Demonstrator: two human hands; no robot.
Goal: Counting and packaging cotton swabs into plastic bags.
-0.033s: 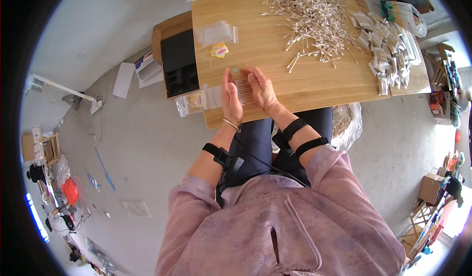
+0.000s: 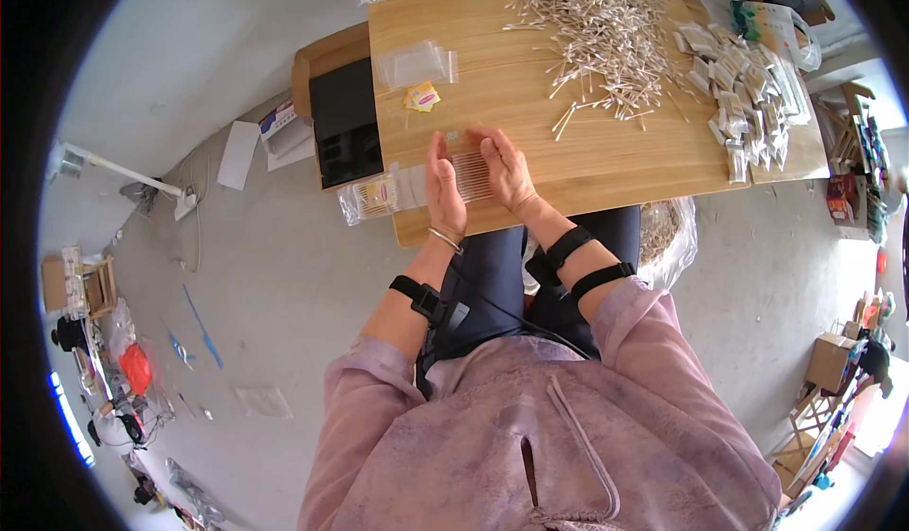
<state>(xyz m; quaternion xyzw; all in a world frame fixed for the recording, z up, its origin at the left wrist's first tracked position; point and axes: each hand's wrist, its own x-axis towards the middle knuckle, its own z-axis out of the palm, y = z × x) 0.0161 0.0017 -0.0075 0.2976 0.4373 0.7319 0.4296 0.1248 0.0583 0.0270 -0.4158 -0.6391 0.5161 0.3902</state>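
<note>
My left hand [image 2: 444,188] is held on edge at the table's near side, its fingers stretched out and pointing away from me. Facing it, my right hand [image 2: 508,169] has its fingers extended and slightly bent. Between the palms lies a flat row of cotton swabs [image 2: 473,173], side by side; the hands partly cover its ends. Neither hand is closed around anything. Left of my left hand, a clear plastic bag [image 2: 356,205] with a yellow card [image 2: 382,192] in it overhangs the table's left edge. Beyond my fingertips is a small pale greenish piece [image 2: 453,136].
A large heap of loose cotton swabs [image 2: 615,34] covers the table's [image 2: 473,48] far middle. Packed swab bags [image 2: 753,105] are piled at right. Clear empty bags [image 2: 417,64] and yellow cards [image 2: 422,97] lie at left, beside an open cardboard box [image 2: 303,77].
My right hand has shifted very slightly to the right. Everything else looks the same.
</note>
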